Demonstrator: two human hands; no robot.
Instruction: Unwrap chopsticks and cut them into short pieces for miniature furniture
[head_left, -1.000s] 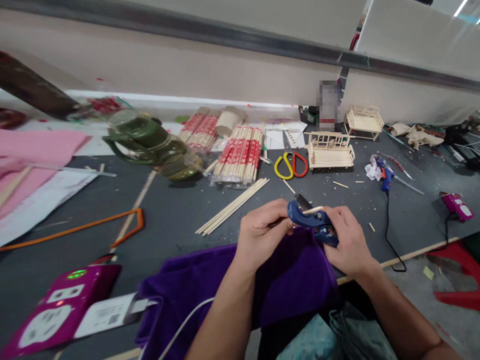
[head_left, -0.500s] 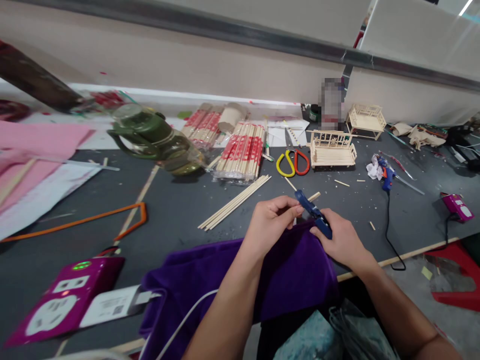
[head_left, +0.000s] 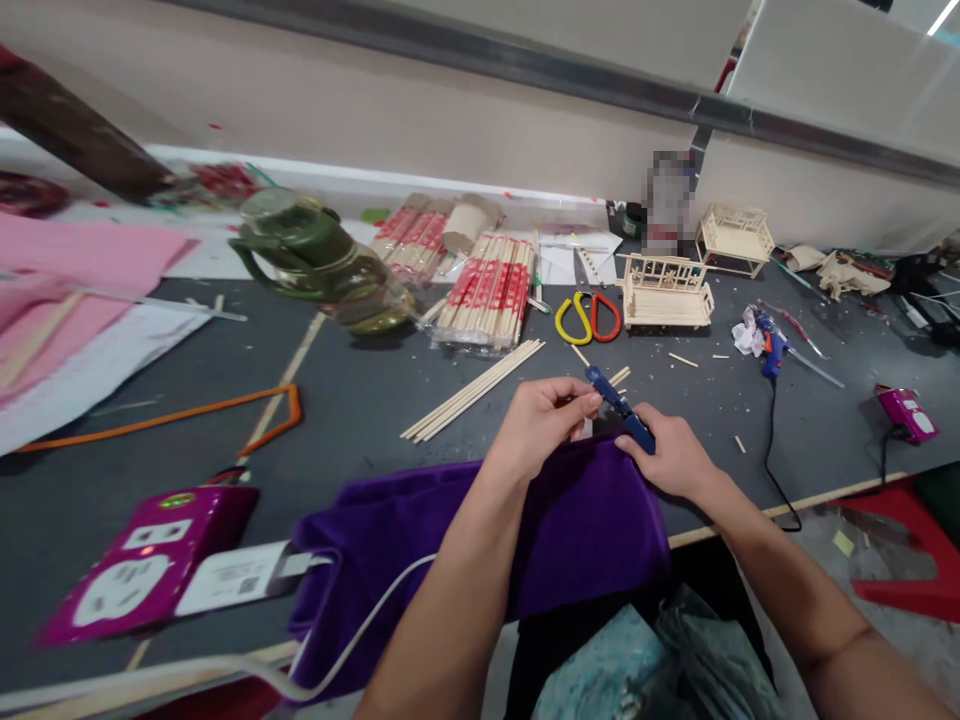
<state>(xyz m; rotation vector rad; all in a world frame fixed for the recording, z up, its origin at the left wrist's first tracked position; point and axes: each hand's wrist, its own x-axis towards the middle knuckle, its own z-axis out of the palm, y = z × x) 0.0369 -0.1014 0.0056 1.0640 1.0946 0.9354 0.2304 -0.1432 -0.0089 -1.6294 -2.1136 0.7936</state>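
My right hand is wrapped round the handle of a dark blue hand tool, which points up and to the left. Beside the tool's head, my left hand is pinched; what sits between its fingertips is too small to make out. Short pale sticks lie just behind the tool. Under both wrists spreads a purple cloth at the table's near edge. Several long thin sticks lie left of my left hand. Scissors with one yellow and one red handle rest behind the tool.
Packs of sticks and a green jug stand at the back. Two small wooden benches are right of the scissors. A blue glue gun lies further right. Purple power strip, white cable and orange saw frame occupy the left.
The view has shifted slightly. Both hands remain together at the blue tool, whose handles look closer together now. Another short stick piece shows behind the tool.
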